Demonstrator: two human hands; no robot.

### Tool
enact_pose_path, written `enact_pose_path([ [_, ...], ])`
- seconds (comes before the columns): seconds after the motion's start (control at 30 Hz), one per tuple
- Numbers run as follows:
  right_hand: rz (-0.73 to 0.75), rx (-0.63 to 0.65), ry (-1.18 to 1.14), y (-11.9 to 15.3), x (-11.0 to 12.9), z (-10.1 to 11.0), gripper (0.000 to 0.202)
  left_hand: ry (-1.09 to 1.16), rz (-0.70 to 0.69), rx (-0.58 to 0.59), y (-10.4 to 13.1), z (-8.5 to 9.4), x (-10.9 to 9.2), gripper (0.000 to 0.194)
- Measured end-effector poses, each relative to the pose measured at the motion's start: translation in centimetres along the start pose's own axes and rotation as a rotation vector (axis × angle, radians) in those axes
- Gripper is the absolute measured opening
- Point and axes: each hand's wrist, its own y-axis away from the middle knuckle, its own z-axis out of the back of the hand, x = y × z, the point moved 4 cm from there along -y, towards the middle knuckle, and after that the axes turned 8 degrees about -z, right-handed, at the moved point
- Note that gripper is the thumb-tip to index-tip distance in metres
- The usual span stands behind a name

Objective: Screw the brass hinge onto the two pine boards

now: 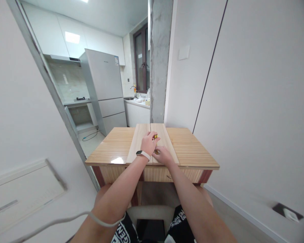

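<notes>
On the table, two light wooden boards (pixel 139 138) lie side by side with a narrow dark seam between them. My left hand (pixel 148 144), with a pale watch band at its wrist, is closed around a small yellow and dark tape measure (pixel 155 136) above the right board. A thin yellow strip seems to run from it toward me. My right hand (pixel 163 155) is nearer the front edge, its fingers pinched at the strip's near end and touching the board. Fingers hide much of the tape measure.
The striped wooden table (pixel 190 145) has a drawer under its front edge. A wall stands close on the right. Behind are a grey fridge (pixel 107 77), a sink counter (pixel 138 109) and a concrete pillar (pixel 160 64). A pale cable (pixel 66 218) crosses my left arm.
</notes>
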Motion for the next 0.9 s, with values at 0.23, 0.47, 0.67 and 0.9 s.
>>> enact_pose_path([
  [0.23, 0.004, 0.011, -0.001, 0.07, 0.07, -0.02, 0.024, 0.002, 0.007, -0.015, -0.08, -0.32, -0.03, 0.021],
  [0.47, -0.017, 0.012, 0.004, 0.17, 0.15, 0.24, 0.026, 0.046, -0.053, 0.041, -0.33, -0.13, 0.59, 0.029],
  [0.67, -0.02, 0.046, -0.033, 0.22, 0.48, 0.56, 0.025, 0.043, -0.064, 0.012, 0.11, -0.06, 0.19, 0.02],
  [0.9, -0.001, 0.072, -0.071, 0.14, 0.51, 0.38, 0.021, -0.007, 0.007, -0.022, -0.08, -0.34, -0.03, 0.019],
])
